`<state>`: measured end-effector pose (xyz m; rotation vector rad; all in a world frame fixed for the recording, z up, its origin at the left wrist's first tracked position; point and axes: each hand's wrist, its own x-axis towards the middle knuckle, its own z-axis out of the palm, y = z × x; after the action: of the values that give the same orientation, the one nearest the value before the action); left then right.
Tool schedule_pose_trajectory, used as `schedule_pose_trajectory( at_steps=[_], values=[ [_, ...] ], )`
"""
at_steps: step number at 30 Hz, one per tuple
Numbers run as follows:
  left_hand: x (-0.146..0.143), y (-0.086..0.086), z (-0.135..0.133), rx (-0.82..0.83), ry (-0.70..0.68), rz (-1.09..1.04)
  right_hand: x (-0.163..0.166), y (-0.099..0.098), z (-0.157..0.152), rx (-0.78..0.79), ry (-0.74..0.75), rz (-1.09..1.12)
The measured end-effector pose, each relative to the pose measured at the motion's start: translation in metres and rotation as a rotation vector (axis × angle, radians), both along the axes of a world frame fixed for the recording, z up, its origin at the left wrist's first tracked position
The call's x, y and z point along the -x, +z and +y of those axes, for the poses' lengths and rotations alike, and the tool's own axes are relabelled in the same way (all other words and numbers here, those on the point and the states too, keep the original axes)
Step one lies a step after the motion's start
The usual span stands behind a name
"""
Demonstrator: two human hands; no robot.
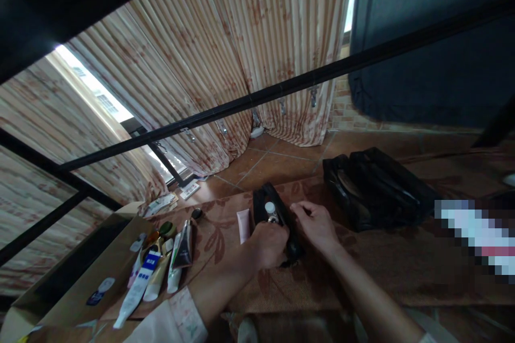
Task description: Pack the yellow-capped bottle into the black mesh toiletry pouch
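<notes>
My left hand (270, 244) is over a small black pouch (295, 246) on the cloth-covered surface. Its fingers are curled around a small white-capped bottle (270, 208) that pokes up at the pouch's opening; the fingertips are partly hidden. My right hand (317, 224) is just right of the pouch, fingers partly bent and apart, with nothing seen in it. I cannot tell whether its fingertips touch the pouch edge. Close to the pouch's left side lies a pale pink tube (243, 225).
Several tubes, among them a blue-and-white tube (139, 286), lie at the left beside a cardboard box (76, 278). A round dark lid (197, 214) is behind them. Larger black bags (386, 187) stand at the right. A dark metal bar (249, 101) crosses before the curtains.
</notes>
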<state>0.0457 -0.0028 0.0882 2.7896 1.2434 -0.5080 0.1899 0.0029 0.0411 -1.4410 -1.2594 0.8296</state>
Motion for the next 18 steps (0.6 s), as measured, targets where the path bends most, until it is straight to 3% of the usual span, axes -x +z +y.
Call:
schedule_pose_trajectory(
  at_steps=[4,9,15,18],
  values=[
    [0.015,0.018,0.006,-0.026,0.078,-0.18,0.0,-0.006,0.004,-0.003,0.001,-0.006],
    [0.028,0.037,0.025,-0.21,0.317,-0.372,0.003,-0.017,0.008,0.012,0.024,0.006],
    [0.016,0.021,0.042,-0.298,0.269,-0.221,0.003,-0.019,0.008,0.035,0.078,-0.063],
    [0.007,0.01,0.052,-0.267,0.275,-0.122,0.0,-0.021,0.009,0.044,0.064,-0.077]
  ],
)
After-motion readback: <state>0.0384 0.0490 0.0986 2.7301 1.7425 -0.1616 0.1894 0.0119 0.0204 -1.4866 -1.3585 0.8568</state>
